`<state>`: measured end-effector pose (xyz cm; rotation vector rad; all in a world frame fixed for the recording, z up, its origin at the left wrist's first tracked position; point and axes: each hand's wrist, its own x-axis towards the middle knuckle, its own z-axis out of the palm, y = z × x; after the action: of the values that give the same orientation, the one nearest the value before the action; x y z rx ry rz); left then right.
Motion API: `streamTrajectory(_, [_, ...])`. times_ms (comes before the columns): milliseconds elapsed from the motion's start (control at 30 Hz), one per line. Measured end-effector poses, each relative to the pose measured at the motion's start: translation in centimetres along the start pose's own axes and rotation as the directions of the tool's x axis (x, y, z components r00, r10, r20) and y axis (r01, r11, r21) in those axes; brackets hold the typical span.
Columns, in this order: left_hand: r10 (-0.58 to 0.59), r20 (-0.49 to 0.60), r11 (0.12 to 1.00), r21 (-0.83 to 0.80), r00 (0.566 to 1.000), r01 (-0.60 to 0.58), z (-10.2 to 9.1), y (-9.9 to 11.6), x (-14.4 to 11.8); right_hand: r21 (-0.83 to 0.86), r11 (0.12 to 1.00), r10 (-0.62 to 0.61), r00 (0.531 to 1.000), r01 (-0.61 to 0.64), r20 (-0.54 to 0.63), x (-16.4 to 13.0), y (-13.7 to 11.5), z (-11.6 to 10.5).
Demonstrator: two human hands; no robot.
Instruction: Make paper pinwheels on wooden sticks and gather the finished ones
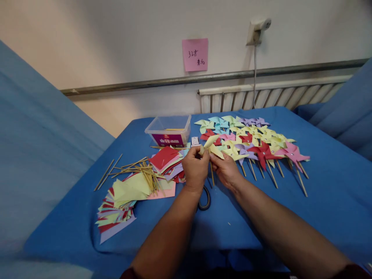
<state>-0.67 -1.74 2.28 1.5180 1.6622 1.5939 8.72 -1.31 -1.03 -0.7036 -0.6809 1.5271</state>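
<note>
Between my two hands is a pale yellow paper pinwheel [211, 141] on a thin wooden stick [212, 175] that points down toward the table. My left hand [195, 168] is closed at the pinwheel's middle, its fingertips partly hidden behind the paper. From the other side my right hand [228, 170] pinches a lower blade, thumb raised along the paper. Under my wrists lie scissors with a black handle [204, 200], their blades mostly hidden. Just right of my hands, several finished pinwheels [264, 153] in yellow, red, pink, purple and blue lie in rows.
A clear plastic box [171, 133] with a purple label stands at the back. Loose wooden sticks [130, 167] lie across stacks of coloured paper [132, 190] on the left. Near the box is a small white box [195, 140]. Blue cloth [250, 228] covers the table; curtains hang on both sides.
</note>
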Motion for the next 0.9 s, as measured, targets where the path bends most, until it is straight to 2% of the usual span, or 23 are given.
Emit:
streamTrajectory(167, [0.001,0.004,0.999,-0.040,1.000,-0.001,0.1,-0.1,0.1,0.008,1.000,0.021,1.000,-0.021,0.004,-0.1,-0.3,0.1])
streamTrajectory(333, [-0.024,0.044,0.978,-0.205,0.999,0.033,0.2,-0.5,0.2,-0.002,1.000,0.018,1.000,-0.018,0.002,0.0,-0.7,0.2])
streamTrajectory(500, [-0.045,0.060,0.953,-0.298,0.997,0.061,0.4,-0.7,0.4,-0.035,0.999,-0.017,1.000,0.017,-0.011,0.0,-0.5,0.1])
streamTrajectory(900, [-0.159,0.138,0.844,-0.495,0.978,0.207,0.8,-1.1,0.7,-0.093,0.992,-0.087,0.996,0.084,-0.035,-0.1,-0.5,0.2])
